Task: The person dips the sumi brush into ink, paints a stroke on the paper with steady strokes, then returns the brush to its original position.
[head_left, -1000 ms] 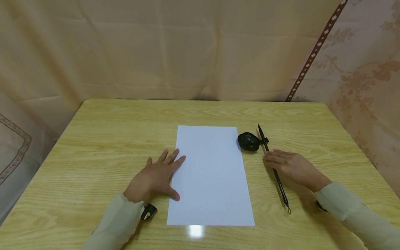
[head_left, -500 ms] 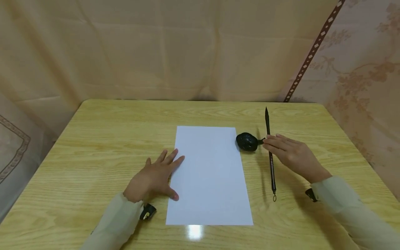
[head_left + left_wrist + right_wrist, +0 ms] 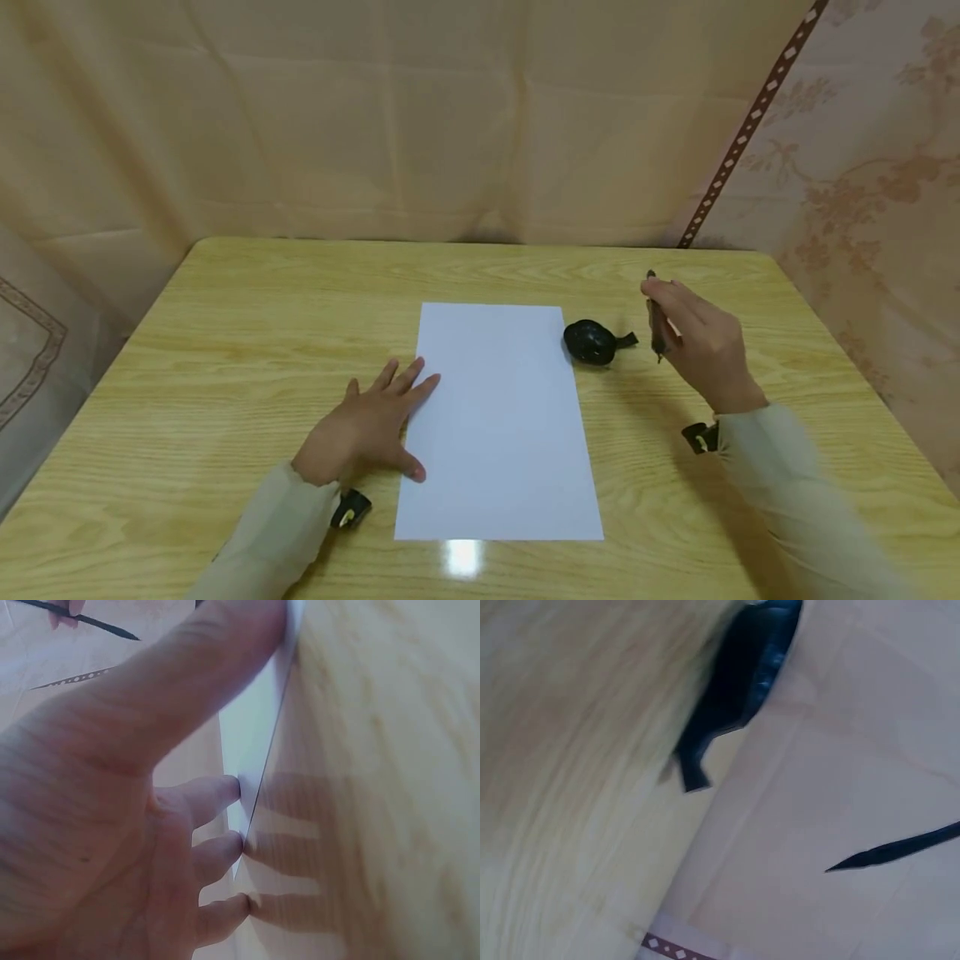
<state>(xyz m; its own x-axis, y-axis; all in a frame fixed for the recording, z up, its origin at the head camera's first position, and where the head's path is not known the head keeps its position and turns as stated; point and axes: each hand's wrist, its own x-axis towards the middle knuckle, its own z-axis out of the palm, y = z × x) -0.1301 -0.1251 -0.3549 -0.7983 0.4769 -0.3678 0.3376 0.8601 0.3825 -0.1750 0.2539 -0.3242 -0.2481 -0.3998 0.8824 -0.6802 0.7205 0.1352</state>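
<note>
In the head view, my left hand rests with spread fingers on the left edge of a white sheet of paper. The left wrist view shows its fingertips along the paper's edge. My right hand pinches a dark writing brush above the table, right of the paper. The brush looks foreshortened from the head; in the right wrist view its pointed tip is turned toward the table. A glossy black rounded object with a short stem lies at the paper's upper right edge, left of that hand.
The sheet lies on a wood-grain table with a rounded far edge. A beige curtain hangs behind it, with a patterned cloth to the right. Dark wrist devices sit at both cuffs.
The right hand has lifted the writing brush off the black object's stem and swung it from lying flat to a steeper stance, moving up and away. The left hand stays in place.
</note>
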